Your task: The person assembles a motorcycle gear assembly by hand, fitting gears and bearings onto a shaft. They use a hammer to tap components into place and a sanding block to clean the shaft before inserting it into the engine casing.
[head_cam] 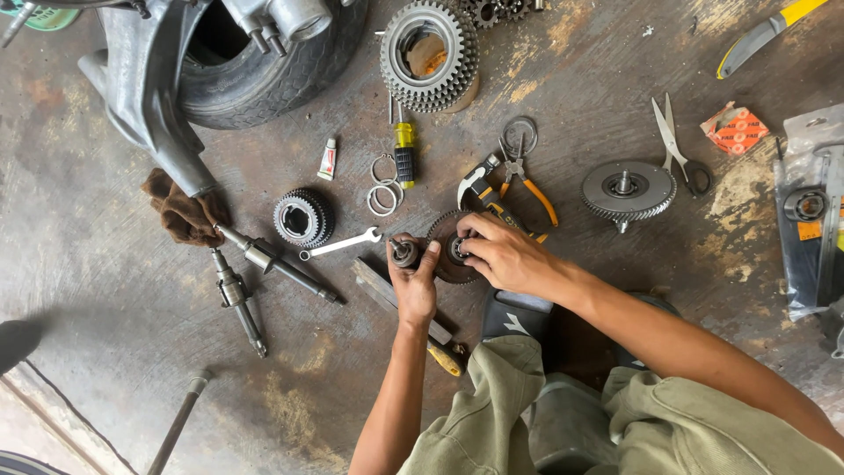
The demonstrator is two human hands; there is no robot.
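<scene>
The right hand (501,255) lay over the dark gear (447,251) on the concrete floor (105,193), fingers closed on its hub, so most of the toothed rim was hidden. The gear lay flat, its axis pointing up towards the camera. Just left of it, the left hand (413,286) gripped a small round metal part (404,253); its shape was hard to make out. A spanner (341,244) lay nearby, pliers (527,185) beyond.
</scene>
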